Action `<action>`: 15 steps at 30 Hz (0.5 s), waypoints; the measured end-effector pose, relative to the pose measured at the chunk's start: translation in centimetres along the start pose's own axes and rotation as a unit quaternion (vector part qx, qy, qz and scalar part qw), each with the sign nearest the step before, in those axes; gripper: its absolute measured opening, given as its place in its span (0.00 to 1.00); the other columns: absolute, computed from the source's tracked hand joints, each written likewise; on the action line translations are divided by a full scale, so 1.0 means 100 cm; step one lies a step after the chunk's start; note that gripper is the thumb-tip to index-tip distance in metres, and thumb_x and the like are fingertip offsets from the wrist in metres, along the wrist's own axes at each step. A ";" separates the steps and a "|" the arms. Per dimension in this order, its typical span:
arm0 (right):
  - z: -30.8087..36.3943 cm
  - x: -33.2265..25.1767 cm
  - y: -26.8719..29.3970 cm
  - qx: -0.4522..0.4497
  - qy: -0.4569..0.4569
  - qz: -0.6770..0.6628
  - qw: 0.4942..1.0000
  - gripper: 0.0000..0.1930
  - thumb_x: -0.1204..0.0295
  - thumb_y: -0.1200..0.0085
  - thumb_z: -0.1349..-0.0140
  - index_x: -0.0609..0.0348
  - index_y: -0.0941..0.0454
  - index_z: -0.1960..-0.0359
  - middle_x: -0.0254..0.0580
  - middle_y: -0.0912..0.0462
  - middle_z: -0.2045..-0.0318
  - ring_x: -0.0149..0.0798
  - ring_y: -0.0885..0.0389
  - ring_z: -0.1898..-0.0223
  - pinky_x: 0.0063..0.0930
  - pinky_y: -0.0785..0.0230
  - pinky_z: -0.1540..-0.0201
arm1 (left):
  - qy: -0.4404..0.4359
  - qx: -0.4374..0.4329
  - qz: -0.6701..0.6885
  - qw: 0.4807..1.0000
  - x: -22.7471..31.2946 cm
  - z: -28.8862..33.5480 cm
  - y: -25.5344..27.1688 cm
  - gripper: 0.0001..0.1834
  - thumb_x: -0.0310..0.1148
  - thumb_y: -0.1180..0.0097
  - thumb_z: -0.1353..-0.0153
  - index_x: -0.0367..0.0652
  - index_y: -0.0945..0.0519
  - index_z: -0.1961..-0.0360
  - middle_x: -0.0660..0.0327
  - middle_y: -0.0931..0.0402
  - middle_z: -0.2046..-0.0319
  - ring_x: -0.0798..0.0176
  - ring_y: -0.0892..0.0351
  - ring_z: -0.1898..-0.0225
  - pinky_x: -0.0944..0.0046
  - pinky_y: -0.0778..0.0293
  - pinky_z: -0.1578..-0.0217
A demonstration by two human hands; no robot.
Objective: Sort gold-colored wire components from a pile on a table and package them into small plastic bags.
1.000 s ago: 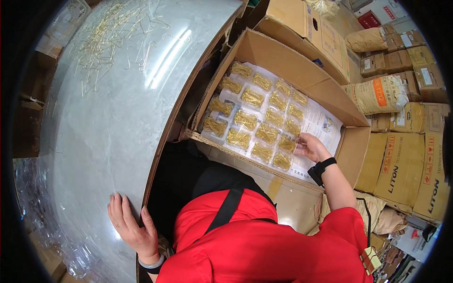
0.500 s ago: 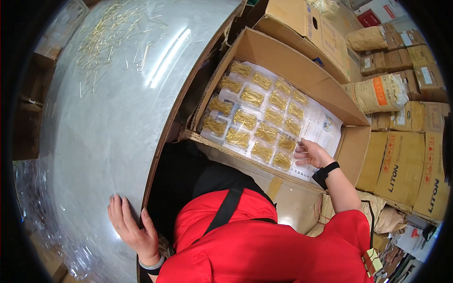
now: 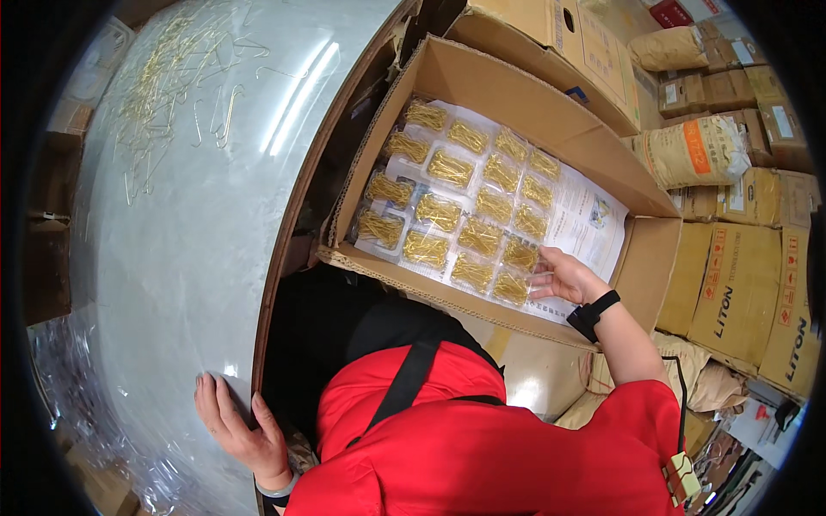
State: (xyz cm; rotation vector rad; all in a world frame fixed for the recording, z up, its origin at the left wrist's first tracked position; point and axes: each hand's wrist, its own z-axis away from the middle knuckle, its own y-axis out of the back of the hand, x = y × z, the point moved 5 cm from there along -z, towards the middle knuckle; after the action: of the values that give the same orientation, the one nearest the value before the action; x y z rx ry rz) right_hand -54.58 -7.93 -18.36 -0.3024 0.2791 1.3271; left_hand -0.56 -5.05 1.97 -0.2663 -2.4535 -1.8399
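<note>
My left hand lies on the grey metal tabletop near its edge, fingers stretched out and thumb apart, holding nothing. Inside an open cardboard box, my right hand is open, its thumb and fingertips against the right-hand side of the clear plastic packs. Rows of these packs, each filled with gold-coloured wire hooks, lie side by side on printed paper in the box. The undersides of my right fingers are partly hidden.
Loose gold wire hooks are scattered at the table's far end. Clear plastic pieces heap beyond its left side. Another carton stands behind the box, with stacked cartons and a sack to the right.
My right hand has shifted slightly left, closing the gap to the nearest packs. The view has moved a little. My left hand keeps its place on the table.
</note>
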 end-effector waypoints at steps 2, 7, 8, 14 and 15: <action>0.000 0.000 -0.002 -0.002 0.000 -0.008 1.000 0.29 0.55 0.56 0.22 0.60 0.47 0.30 0.56 0.36 0.42 0.60 0.26 0.41 0.60 0.20 0.48 | 0.000 0.000 -0.005 1.000 0.000 0.000 0.000 0.24 0.26 0.45 0.31 0.31 0.29 0.35 0.42 0.32 0.33 0.38 0.33 0.32 0.46 0.39 0.32; -0.004 0.001 -0.002 -0.008 0.002 -0.022 1.000 0.31 0.56 0.55 0.22 0.61 0.51 0.27 0.58 0.38 0.41 0.66 0.31 0.36 0.60 0.20 0.47 | 0.002 -0.001 -0.011 1.000 0.000 -0.001 0.000 0.24 0.26 0.45 0.31 0.32 0.29 0.35 0.43 0.32 0.33 0.38 0.33 0.32 0.46 0.39 0.32; -0.004 0.001 -0.002 -0.008 0.003 -0.020 1.000 0.31 0.56 0.55 0.22 0.61 0.50 0.28 0.57 0.38 0.41 0.65 0.30 0.37 0.60 0.20 0.47 | 0.002 -0.001 -0.011 1.000 0.001 -0.001 0.000 0.24 0.26 0.45 0.31 0.32 0.29 0.35 0.43 0.32 0.33 0.38 0.33 0.32 0.46 0.39 0.32; -0.004 0.003 0.000 -0.018 0.014 0.004 1.000 0.29 0.57 0.53 0.23 0.61 0.45 0.30 0.51 0.34 0.46 0.56 0.23 0.45 0.56 0.18 0.51 | 0.004 -0.002 -0.016 1.000 0.000 0.000 0.001 0.24 0.26 0.45 0.31 0.33 0.29 0.34 0.44 0.32 0.33 0.39 0.33 0.31 0.46 0.39 0.31; 0.001 0.000 -0.004 0.002 0.012 0.012 1.000 0.27 0.58 0.53 0.23 0.60 0.43 0.31 0.49 0.31 0.47 0.53 0.21 0.48 0.56 0.18 0.53 | 0.003 -0.002 -0.014 1.000 0.000 0.000 0.001 0.24 0.26 0.45 0.31 0.33 0.29 0.34 0.44 0.32 0.33 0.39 0.33 0.31 0.46 0.39 0.32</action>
State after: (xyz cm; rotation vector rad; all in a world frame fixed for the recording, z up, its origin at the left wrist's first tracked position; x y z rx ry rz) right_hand -54.20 -7.98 -18.29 -0.3133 0.3063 1.3468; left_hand -0.53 -4.99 2.04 -0.2271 -2.4621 -1.8523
